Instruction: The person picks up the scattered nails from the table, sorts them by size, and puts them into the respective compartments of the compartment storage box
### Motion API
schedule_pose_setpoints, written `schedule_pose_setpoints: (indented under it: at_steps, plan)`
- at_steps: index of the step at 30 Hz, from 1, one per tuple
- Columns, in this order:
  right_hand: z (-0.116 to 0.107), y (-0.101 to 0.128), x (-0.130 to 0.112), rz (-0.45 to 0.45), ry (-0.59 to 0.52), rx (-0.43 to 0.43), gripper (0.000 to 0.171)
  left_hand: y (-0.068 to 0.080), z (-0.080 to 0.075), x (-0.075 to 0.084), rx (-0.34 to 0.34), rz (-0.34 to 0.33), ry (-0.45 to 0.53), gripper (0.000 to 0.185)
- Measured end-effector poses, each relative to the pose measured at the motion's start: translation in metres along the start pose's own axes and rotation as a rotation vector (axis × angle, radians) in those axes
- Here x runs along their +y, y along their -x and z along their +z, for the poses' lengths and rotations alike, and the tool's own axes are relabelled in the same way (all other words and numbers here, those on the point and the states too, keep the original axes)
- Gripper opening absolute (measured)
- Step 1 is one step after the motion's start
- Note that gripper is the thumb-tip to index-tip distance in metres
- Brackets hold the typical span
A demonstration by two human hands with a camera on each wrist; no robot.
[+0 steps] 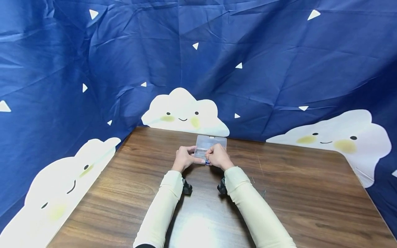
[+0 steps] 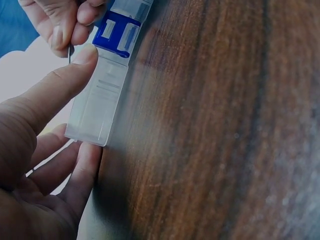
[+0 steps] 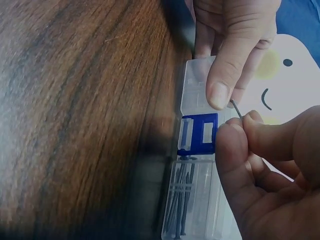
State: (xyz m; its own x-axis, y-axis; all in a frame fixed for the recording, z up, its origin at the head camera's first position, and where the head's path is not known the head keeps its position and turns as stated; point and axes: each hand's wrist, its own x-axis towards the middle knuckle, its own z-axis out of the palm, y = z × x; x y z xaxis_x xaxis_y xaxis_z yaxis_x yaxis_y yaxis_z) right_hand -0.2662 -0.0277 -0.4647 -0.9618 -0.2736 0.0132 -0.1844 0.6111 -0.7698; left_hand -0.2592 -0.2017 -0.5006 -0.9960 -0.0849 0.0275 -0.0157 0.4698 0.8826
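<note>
- I see a clear plastic box [image 1: 211, 144] lying on the brown wooden table [image 1: 294, 193], toward the far edge, near the middle of the table's width, just short of the blue cloud-print backdrop [image 1: 279, 69].
- My left hand [image 1: 185, 157] steadies the box's near-left corner; in the left wrist view the thumb [image 2: 65, 75] presses on the top edge of the box's front wall and a finger [image 2: 85, 170] sits under the corner, so this grip is closed on the box.
- My right hand [image 1: 218, 156] is at the near-right part of the box. In the right wrist view its thumb and forefinger pinch a thin dark needle [image 3: 236, 108], the tip sticking up between the two hands, so this grip is closed on the needle.
- A blue clasp [image 3: 198, 134] sits at the middle of the box's front edge, right beside both thumbs.
- More dark needles [image 3: 181, 200] lie inside the box compartment on the right hand's side of the clasp.
- The lid [image 1: 212, 141] stands open on the far side, toward the backdrop.
- Room to move: bare wood spreads wide to the left, right and near side of the hands; the far side is tight against the backdrop.
- Both cream sleeves [image 1: 164, 206] run from the near edge to the box.
</note>
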Motion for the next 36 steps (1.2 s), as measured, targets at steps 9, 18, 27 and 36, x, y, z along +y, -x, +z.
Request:
schedule_pose_setpoints:
  at_steps: [9, 18, 27, 36]
  plan:
    - [0.0, 0.0, -0.002, 0.024, -0.059, -0.034, 0.01, -0.001, 0.0, -0.001, -0.009, 0.005, 0.01, 0.076]
    - [-0.01, 0.005, 0.007, 0.041, -0.062, -0.004, 0.008, -0.001, 0.0, -0.001, -0.001, -0.009, 0.005, 0.075]
    - [-0.022, 0.012, 0.014, 0.02, -0.044, -0.023, 0.008, -0.003, -0.001, -0.002, 0.003, -0.02, 0.0, 0.077]
    - [-0.031, 0.023, 0.023, 0.007, -0.016, -0.055, 0.007, -0.002, 0.0, -0.003, -0.002, -0.031, 0.009, 0.078]
